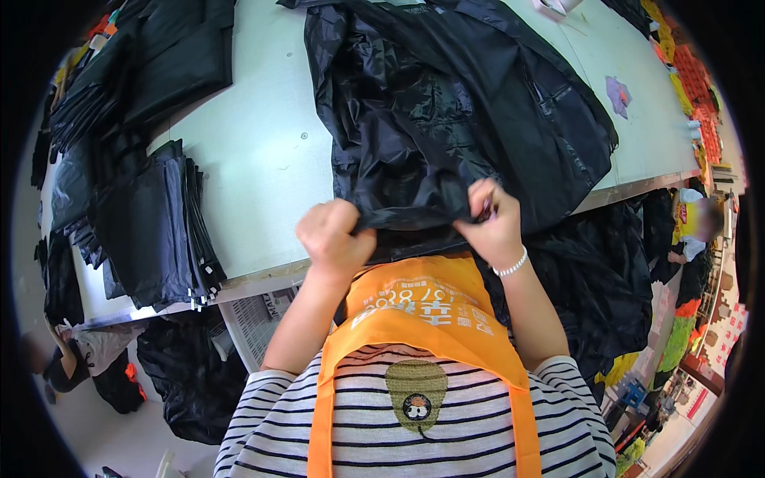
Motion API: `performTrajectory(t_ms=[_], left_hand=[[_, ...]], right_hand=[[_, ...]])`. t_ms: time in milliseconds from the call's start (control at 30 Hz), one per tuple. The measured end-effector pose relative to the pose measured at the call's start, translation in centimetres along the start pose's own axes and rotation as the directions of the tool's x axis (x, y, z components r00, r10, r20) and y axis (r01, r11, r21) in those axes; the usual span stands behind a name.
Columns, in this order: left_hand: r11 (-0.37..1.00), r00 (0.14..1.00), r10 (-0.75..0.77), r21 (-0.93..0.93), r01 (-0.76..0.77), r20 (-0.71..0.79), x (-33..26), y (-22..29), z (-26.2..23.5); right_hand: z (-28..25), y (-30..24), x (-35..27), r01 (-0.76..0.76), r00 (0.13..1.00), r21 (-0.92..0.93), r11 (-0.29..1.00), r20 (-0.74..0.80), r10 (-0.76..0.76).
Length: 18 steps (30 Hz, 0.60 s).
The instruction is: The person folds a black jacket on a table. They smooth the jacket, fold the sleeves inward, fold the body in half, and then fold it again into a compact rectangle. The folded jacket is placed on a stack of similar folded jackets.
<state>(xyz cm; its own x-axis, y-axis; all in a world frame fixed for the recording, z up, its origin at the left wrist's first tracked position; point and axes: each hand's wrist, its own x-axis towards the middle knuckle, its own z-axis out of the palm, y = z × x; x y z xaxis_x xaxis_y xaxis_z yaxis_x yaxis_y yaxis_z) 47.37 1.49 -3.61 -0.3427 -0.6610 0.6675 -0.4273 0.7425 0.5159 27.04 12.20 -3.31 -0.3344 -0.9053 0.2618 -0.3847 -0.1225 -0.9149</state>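
Note:
A black jacket [398,135] of shiny, thin fabric lies spread over the table, its near edge hanging toward my orange apron. My left hand [331,239] is closed in a fist on the left end of that near edge. On the other end, my right hand [494,223] pinches the fabric between thumb and fingers. A small dark object shows in the right palm, too blurred to name. Between both hands the hem is pulled into a fairly straight line, with wrinkled cloth behind it.
Folded black garments [163,227] stand in a stack at the table's left edge, with more black cloth [179,56] behind. A purple scrap [617,95] lies on the white table [263,159]. A grey crate [259,327] and black fabric sit below. Other people work at both sides.

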Motion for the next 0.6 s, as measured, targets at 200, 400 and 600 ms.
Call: performTrajectory(t_ms=[200,400,600], left_hand=[[0.970,0.999,-0.004,-0.243,0.016,0.052,2.0,0.8,-0.6],[0.828,0.945,-0.108,-0.499,0.257,0.308,0.6,3.0,-1.6],[0.930,0.967,0.256,-0.274,-0.244,0.009,0.6,0.9,-2.6]], right_hand=[[0.4,-1.6,-2.1,-0.042,0.999,-0.189,0.981,-0.040,0.035],[-0.5,-1.7,-1.9,0.157,0.966,-0.380,0.912,-0.133,-0.222],[-1.4,-1.9,-3.1,0.249,0.920,-0.354,0.902,-0.205,-0.334]])
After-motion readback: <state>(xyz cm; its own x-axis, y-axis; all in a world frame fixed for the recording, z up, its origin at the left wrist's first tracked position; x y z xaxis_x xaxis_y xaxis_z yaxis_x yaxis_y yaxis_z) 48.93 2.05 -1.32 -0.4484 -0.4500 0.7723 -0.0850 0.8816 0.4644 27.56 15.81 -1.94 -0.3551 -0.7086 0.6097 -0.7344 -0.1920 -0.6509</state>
